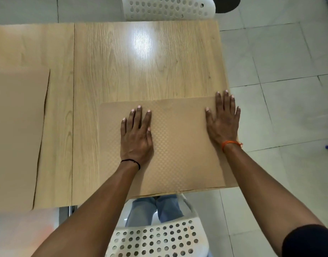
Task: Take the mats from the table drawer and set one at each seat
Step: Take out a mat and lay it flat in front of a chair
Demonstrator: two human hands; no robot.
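Note:
A tan mat with a fine checked texture lies flat at the near right corner of the wooden table. My left hand presses flat on the mat's left half, fingers straight. My right hand lies flat on the mat's right edge, its fingertips reaching past the far corner. A second tan mat lies at the table's near left, cut off by the frame's edge.
A white perforated chair stands just below the near table edge, under my arms. Another white perforated chair stands at the far side. Grey tiled floor lies to the right. A seam divides the tabletop.

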